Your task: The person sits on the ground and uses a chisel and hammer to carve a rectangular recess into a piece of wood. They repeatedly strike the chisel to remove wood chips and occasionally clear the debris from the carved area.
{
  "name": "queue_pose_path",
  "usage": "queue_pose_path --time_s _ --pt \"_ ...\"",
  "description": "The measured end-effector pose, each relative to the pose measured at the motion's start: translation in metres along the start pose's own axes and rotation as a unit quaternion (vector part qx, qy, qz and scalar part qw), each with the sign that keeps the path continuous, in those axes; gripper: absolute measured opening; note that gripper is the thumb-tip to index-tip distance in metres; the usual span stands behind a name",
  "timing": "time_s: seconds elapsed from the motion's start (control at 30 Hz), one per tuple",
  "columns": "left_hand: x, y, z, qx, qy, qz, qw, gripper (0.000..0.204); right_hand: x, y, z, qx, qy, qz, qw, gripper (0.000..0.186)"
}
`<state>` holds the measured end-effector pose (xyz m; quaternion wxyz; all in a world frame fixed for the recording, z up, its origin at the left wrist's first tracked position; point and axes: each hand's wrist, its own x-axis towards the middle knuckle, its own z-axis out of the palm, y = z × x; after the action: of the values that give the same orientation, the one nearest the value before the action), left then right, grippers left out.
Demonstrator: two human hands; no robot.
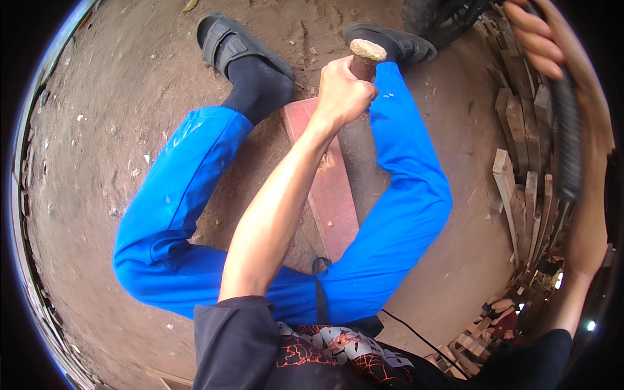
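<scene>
In my left hand [341, 94] is an upright wooden-handled chisel [368, 54], its butt pale and frayed from blows. My fist wraps the brown handle and hides the blade. Below lies a reddish wooden board [331, 208], flat on the ground between my legs, with a small pale cut patch near my left wrist. My right hand [538, 38] is raised at the upper right, fingers curled round a long tool with a black ribbed handle [567, 130]. That tool's head does not show, so I cannot tell its kind.
I sit on bare brown dirt [78, 182], legs in blue trousers bent around the board, feet in dark sandals [244, 49]. Stacked wood pieces [520, 136] line the right side. A black tyre-like object [442, 16] stands beyond my right foot. A black cable [422, 338] runs by my right hip.
</scene>
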<state>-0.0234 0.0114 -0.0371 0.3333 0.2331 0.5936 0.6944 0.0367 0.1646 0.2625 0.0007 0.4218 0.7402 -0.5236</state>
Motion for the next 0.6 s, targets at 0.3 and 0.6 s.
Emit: queue_pose_path --time_s 0.3,0.6 --pt "-0.001 -0.003 -0.024 -0.057 0.066 -0.013 0.996 0.014 -0.08 0.056 0.069 -0.06 -0.049 0.188 0.979 0.045" --pt "-0.058 0.016 -0.088 -0.297 0.021 -0.01 0.955 0.027 -0.209 0.279 0.061 0.036 -0.022 0.262 0.964 0.042"
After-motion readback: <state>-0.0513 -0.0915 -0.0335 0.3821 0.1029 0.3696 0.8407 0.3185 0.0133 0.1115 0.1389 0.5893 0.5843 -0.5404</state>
